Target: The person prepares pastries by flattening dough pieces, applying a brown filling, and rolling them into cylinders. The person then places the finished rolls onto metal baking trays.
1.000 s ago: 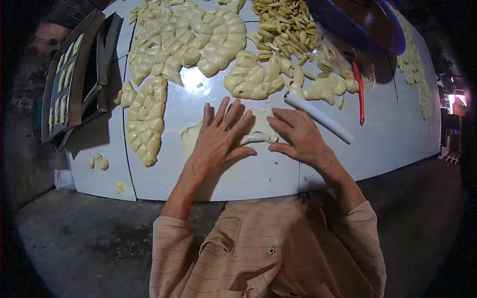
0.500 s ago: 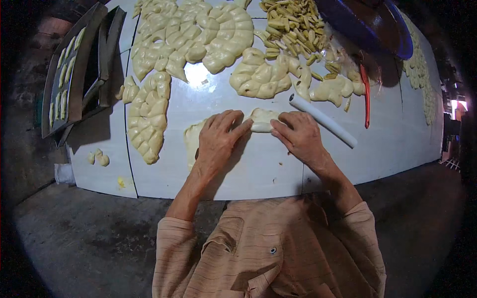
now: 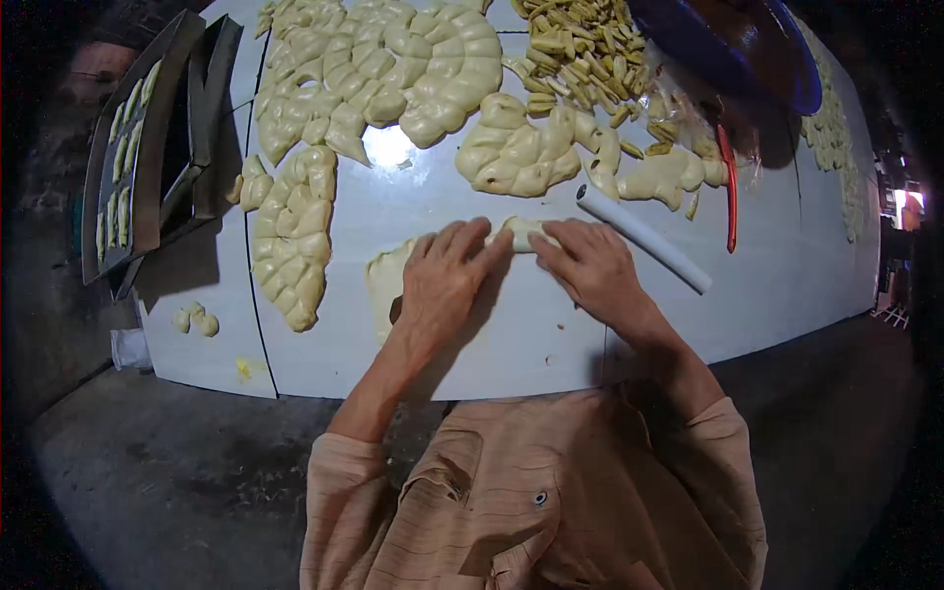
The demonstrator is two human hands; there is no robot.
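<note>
Two bare hands meet over a small pale dough roll (image 3: 524,236) on a white tabletop (image 3: 472,369), at the near side of a crowded dough table. The roll lies between the hands, just beyond the thumbs, its visible stretch running left to right across the person's front. The left hand (image 3: 442,280) covers its left end and the right hand (image 3: 590,265) its right, so neither is clearly nearer.

Both hands are half curled, palms down, fingers bent and angled inward, with the left thumb and the right index finger at the roll. Whether they pinch the dough or merely press on it is hidden beneath the fingers. A flat dough sheet (image 3: 385,280) shows at the left hand's outer side.

Just beyond the right hand, a white rod (image 3: 644,239) lies slantwise, its far end to the left. Farther off are a cluster of dough pieces (image 3: 516,147), a heap of yellowish cut pieces (image 3: 580,59) and, at far right, a red-handled tool (image 3: 729,187) near a blue basin (image 3: 801,84). At far left, a dark tray (image 3: 147,192) carries slender dough strips (image 3: 132,147).
</note>
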